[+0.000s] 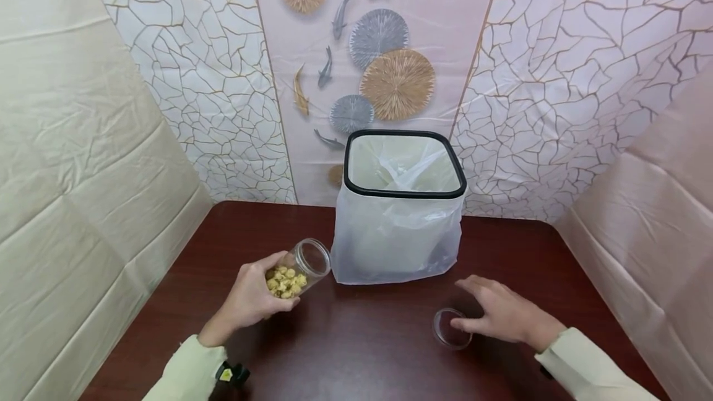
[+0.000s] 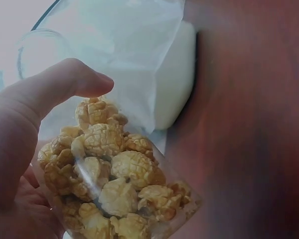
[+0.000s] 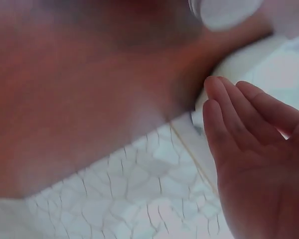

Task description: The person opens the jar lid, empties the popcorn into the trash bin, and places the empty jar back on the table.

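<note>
My left hand [image 1: 253, 293] grips a clear round jar [image 1: 313, 258], tilted with its uncapped mouth towards the upper right, beside the bag-lined bin. Caramel-coloured popcorn [image 2: 119, 174] fills its lower part, seen close up in the left wrist view. On the table lies a round clear lid [image 1: 445, 342], and the thumb of my right hand [image 1: 504, 311] overlaps it in the head view. That hand holds nothing; the right wrist view shows its fingers [image 3: 229, 117] straight and side by side.
A white bin [image 1: 398, 237] with a black rim [image 1: 406, 193] and a translucent bag liner stands at the back of the dark red table [image 1: 356, 357]. Patterned cloth [image 1: 546, 110] hangs behind it, and beige padded panels [image 1: 72, 203] flank both sides.
</note>
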A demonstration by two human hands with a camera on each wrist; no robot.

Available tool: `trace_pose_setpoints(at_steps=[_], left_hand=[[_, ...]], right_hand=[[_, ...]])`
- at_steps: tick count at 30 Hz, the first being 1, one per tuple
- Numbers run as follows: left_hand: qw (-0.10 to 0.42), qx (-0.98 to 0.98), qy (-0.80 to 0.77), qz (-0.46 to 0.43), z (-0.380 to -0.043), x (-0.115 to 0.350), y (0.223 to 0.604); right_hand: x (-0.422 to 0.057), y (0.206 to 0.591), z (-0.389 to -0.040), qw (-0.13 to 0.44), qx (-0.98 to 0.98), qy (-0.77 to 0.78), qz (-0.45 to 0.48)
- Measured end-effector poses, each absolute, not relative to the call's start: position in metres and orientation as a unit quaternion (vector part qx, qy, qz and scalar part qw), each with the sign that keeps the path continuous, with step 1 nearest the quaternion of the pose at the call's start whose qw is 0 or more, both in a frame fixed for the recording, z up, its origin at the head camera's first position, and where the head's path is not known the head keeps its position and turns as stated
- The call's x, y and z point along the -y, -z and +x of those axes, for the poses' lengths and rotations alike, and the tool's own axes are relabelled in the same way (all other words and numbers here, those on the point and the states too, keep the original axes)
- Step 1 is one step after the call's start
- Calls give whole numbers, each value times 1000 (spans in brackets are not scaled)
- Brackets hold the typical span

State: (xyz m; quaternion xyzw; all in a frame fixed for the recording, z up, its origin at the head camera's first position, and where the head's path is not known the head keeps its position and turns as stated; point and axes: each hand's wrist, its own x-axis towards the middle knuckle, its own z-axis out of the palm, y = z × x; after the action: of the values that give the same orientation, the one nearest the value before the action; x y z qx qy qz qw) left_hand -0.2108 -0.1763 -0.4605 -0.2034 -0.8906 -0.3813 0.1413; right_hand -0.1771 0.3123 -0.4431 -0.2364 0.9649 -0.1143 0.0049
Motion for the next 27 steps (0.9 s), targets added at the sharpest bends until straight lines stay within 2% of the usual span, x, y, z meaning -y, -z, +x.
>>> trace_pose_setpoints(at_steps=[8, 20, 27], left_hand=[[162, 903, 340, -207, -240, 195, 426], [219, 913, 258, -228, -288, 194, 347], [230, 915, 217, -252, -314, 177, 308]], right_hand=[[-324, 390, -197, -40, -971, 103, -212], [-325, 284, -238, -59, -975, 103, -186], [-308, 264, -264, -52, -973, 71, -215]])
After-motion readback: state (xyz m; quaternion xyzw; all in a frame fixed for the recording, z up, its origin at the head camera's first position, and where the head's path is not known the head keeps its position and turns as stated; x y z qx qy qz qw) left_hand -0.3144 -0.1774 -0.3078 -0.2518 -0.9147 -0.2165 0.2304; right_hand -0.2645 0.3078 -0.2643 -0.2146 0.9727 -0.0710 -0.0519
